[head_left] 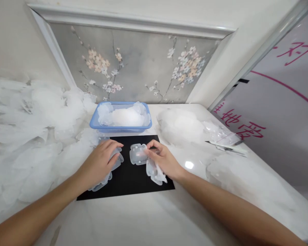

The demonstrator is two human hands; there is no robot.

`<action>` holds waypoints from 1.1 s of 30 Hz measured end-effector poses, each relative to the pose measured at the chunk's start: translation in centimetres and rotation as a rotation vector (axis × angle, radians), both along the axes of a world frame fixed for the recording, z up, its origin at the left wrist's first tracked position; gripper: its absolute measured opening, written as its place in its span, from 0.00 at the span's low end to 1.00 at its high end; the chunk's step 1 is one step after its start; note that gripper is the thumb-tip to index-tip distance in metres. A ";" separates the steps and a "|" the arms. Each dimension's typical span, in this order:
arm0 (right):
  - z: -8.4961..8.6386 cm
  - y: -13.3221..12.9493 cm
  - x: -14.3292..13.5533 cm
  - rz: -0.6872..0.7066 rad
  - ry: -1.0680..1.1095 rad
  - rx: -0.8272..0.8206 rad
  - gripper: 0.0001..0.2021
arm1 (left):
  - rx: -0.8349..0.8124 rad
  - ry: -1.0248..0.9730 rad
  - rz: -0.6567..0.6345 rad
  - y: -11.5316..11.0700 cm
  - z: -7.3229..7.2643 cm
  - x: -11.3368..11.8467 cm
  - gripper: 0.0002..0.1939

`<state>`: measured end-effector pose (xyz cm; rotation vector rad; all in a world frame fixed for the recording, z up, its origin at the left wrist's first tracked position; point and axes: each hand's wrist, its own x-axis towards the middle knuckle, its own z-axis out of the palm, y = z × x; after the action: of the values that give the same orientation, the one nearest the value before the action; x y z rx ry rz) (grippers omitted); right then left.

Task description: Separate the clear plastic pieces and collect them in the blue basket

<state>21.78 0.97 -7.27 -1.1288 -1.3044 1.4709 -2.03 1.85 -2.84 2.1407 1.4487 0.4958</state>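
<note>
A black mat (128, 177) lies on the white table. My right hand (162, 156) pinches the edge of a translucent plastic piece (138, 154) with thumb and index finger, above the mat's middle. Another translucent piece (154, 171) hangs beneath that hand's curled fingers. Over the mat's left side, my left hand (101, 162) is open, its thumb and fingers apart, beside and partly covering a translucent piece (118, 160). One more piece (100, 184) shows below it, near the wrist.
Behind the mat, a blue basket (120, 129) holds translucent pieces. A large pile of them (41, 136) covers the left side. At the right are a bagged white heap (182, 126), clear plastic film (220, 134) and a board with pink writing (277, 102).
</note>
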 end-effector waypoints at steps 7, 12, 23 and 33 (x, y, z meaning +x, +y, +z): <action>0.2 1.1 0.9 0.110 0.192 -0.267 0.20 | 0.095 0.292 -0.027 0.7 -1.3 -1.2 0.17; 1.1 1.0 0.8 0.100 0.177 -0.309 0.20 | 0.061 0.264 0.064 0.7 -0.3 -0.9 0.17; 0.7 1.1 0.9 0.091 0.198 -0.308 0.21 | -0.112 -0.172 0.216 0.3 1.2 -0.2 0.15; -0.1 0.6 0.9 0.147 -0.095 0.116 0.22 | -0.696 -0.894 0.242 0.2 0.5 0.8 0.16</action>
<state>22.70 1.54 -7.33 -1.0562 -1.5472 1.4406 -1.24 2.03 -2.33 0.9851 1.1011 0.7626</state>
